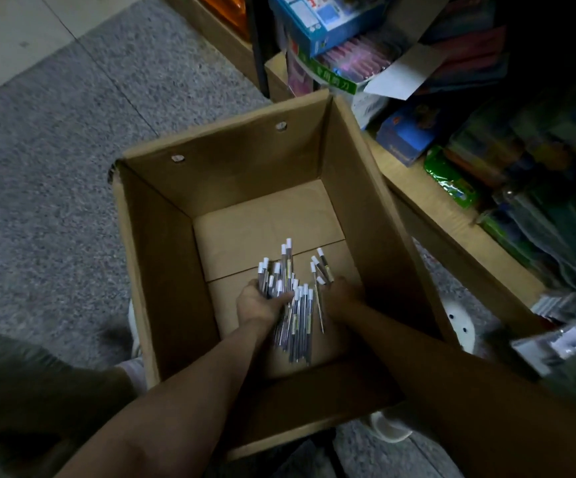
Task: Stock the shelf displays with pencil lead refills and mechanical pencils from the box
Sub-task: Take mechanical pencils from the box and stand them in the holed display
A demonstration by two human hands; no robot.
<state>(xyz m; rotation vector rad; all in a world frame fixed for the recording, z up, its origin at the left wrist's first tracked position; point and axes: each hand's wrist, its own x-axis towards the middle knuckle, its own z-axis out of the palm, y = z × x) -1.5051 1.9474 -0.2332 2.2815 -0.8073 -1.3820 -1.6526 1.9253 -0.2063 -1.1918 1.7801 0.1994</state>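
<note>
Both hands deep in the box. Left hand curled around a bundle of pencils. Right hand pinching few more pencils beside.

You can make out little lettering here. The green-and-white carton on the shelf, above the cardboard box, carries a line of white Chinese characters along its green edge, too blurred to read with certainty. Print on the blue box above it is illegible to you.
</note>
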